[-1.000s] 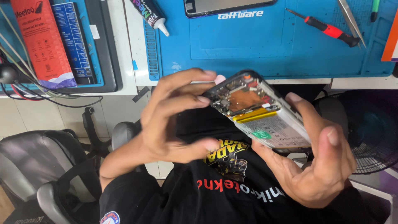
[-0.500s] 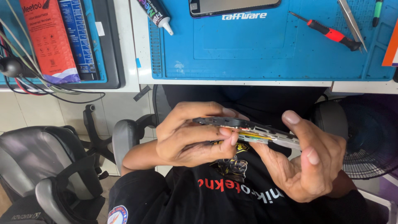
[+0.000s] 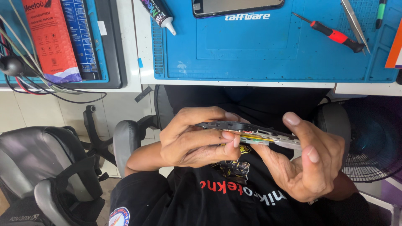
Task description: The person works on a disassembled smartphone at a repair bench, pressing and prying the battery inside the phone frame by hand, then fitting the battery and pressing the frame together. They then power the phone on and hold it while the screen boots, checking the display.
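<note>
I hold an opened phone edge-on over my lap, below the table edge. Its dark frame and a yellow strip along the side show. My left hand grips its left end, fingers curled over the top and fingertips pressed against the edge. My right hand supports the right end from below, thumb raised at the far edge. Both hands touch the phone.
A blue work mat lies on the white table, with a red-handled screwdriver, tweezers, a glue tube and another phone. A red packet and cables lie left. A grey office chair stands left, a fan right.
The phone has been tilted from showing its open inside to lying edge-on and lower over my lap. My left hand's fingers have closed down onto its edge.
</note>
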